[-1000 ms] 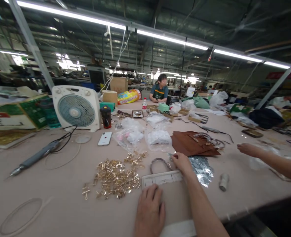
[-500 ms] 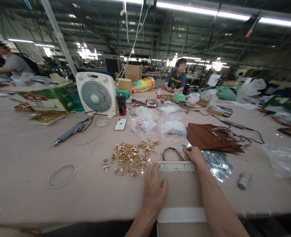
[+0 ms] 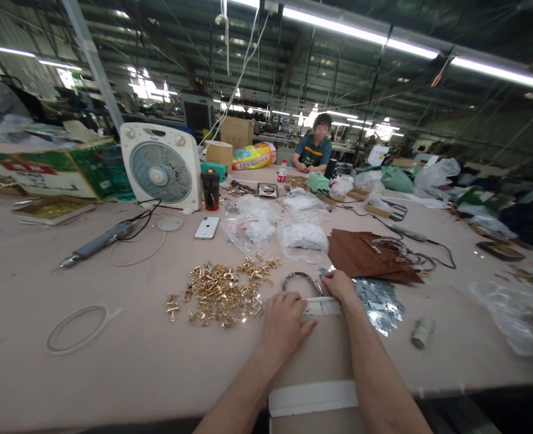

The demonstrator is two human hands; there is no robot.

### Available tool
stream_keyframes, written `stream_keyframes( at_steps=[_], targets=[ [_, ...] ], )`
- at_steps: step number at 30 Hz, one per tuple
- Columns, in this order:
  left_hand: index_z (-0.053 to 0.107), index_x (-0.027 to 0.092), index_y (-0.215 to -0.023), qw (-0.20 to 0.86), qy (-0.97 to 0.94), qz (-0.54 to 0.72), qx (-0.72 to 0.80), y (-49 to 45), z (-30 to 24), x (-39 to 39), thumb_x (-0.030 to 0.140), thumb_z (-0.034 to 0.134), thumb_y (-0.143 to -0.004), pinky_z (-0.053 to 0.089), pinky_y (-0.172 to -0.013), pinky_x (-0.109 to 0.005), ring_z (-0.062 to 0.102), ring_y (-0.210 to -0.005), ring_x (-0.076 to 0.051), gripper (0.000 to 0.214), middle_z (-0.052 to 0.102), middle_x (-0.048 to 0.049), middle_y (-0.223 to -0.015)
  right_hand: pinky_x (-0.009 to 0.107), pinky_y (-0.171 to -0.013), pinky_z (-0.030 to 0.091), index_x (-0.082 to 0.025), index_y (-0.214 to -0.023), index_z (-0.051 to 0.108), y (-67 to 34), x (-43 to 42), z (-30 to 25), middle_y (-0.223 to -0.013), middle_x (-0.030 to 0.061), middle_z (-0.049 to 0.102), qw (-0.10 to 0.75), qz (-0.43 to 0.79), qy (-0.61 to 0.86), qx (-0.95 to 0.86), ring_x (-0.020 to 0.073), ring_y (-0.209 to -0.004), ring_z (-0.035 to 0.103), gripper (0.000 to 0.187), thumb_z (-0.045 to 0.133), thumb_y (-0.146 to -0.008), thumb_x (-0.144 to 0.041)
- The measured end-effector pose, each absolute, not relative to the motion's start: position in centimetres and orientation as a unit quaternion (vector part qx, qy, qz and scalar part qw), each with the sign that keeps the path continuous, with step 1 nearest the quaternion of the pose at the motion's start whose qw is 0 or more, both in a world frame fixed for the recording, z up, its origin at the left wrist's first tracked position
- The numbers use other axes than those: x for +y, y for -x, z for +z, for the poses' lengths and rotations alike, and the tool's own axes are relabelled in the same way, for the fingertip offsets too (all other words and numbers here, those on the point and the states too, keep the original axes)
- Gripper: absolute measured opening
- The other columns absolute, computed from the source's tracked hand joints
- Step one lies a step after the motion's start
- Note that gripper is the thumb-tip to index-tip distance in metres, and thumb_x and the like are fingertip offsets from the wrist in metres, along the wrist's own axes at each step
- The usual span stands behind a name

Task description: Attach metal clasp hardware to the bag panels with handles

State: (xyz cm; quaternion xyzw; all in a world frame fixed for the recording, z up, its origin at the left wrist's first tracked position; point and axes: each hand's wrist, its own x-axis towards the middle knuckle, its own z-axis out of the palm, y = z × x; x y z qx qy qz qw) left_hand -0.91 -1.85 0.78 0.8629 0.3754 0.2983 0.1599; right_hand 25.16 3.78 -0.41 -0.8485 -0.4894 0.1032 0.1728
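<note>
A beige bag panel (image 3: 314, 361) with white strips lies in front of me and reaches past the near table edge. At its far edge stands a curved, plastic-wrapped handle (image 3: 299, 276). My left hand (image 3: 284, 322) is closed over the far left corner of the panel, thumb on its face. My right hand (image 3: 340, 287) is beside the handle's right end, fingertips pinched together; what is between them is hidden. Shiny silver plates (image 3: 379, 304) lie right of that hand. A heap of gold-coloured metal fittings (image 3: 225, 292) lies to the left.
Brown leather pieces (image 3: 366, 253) with wrapped handles lie at the right. Plastic bags (image 3: 303, 238), a phone (image 3: 207, 227), a fan (image 3: 162, 169) and an electric screwdriver (image 3: 97, 241) stand or lie farther back. A small grey cylinder (image 3: 422, 333) is at the right. A co-worker (image 3: 314, 147) sits across the table.
The view has turned a little to the right, so everything sits farther left. My left hand has tilted, its fingers reaching further toward the handle. My right hand stays beside the handle's end.
</note>
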Motion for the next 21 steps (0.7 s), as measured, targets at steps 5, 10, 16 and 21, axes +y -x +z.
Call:
stream_keyframes(
  at_steps=[5, 10, 16, 21],
  targets=[
    [0.071, 0.028, -0.116, 0.156, -0.855, 0.315, 0.381, 0.8, 0.2, -1.8, 0.043, 0.086, -0.083, 0.046, -0.1, -0.05, 0.06, -0.115, -0.03, 0.039, 0.07, -0.0044, -0.121, 0.031, -0.08, 0.052, -0.023, -0.087, 0.085, -24.8, 3.7, -0.7, -0.092, 0.0126, 0.081, 0.195, 0.097, 0.846, -0.487, 0.0292, -0.093, 0.076, 0.021, 0.074, -0.08, -0.039],
    [0.073, 0.029, -0.116, 0.204, -0.837, 0.349, 0.369, 1.4, -0.1, -1.7, 0.038, 0.083, -0.087, 0.046, -0.103, -0.048, 0.061, -0.118, -0.028, 0.032, 0.071, -0.0032, -0.124, 0.031, -0.077, 0.051, -0.022, -0.079, 0.082, -25.1, 3.8, -1.2, -0.085, 0.0111, 0.081, 0.234, 0.097, 0.839, -0.482, 0.0288, -0.088, 0.076, 0.018, 0.076, -0.075, -0.038],
    [0.078, 0.031, -0.11, 0.249, -0.817, 0.378, 0.358, 1.7, -0.3, -1.3, 0.03, 0.066, -0.1, 0.047, -0.1, -0.045, 0.063, -0.114, -0.024, 0.015, 0.074, -0.0016, -0.121, 0.034, -0.075, 0.051, -0.02, -0.079, 0.074, -24.3, 3.3, -1.2, -0.08, 0.0095, 0.077, 0.335, 0.069, 0.805, -0.484, 0.0264, -0.077, 0.071, 0.016, 0.072, -0.077, -0.036],
    [0.081, 0.033, -0.108, 0.267, -0.811, 0.382, 0.353, 1.6, -0.8, -0.9, 0.028, 0.071, -0.097, 0.048, -0.099, -0.044, 0.065, -0.113, -0.024, 0.015, 0.075, -0.002, -0.121, 0.034, -0.086, 0.053, -0.018, -0.107, 0.068, -22.3, 1.6, 0.7, -0.102, 0.0107, 0.074, 0.463, 0.002, 0.743, -0.482, 0.0231, -0.09, 0.069, 0.035, 0.056, -0.094, -0.048]
  ],
)
